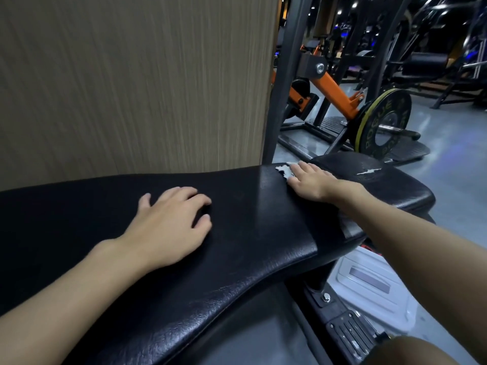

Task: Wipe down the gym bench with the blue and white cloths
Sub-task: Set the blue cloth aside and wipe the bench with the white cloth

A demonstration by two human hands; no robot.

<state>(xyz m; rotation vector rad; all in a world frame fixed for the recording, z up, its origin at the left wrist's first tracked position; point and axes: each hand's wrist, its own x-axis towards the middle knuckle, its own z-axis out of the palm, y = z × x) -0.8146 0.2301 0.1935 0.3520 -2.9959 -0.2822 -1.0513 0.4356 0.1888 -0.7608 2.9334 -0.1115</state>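
The black padded gym bench (250, 219) runs across the view from lower left to upper right. My left hand (168, 222) rests palm down on the middle of its pad, fingers slightly curled, holding nothing. My right hand (311, 180) lies flat at the far end of the pad, fingers stretched out. Its fingertips touch a ragged white patch (283, 169); I cannot tell whether that is worn upholstery or a scrap of white cloth. A second black pad (382, 180) with a white crack lies just beyond. No blue cloth is in view.
A wood-grain wall panel (131, 83) stands right behind the bench. A dark steel upright (284, 83), an orange machine (332, 90) and a black weight plate (382, 122) stand to the far right. A white plastic device (369, 283) sits on the floor under the bench end.
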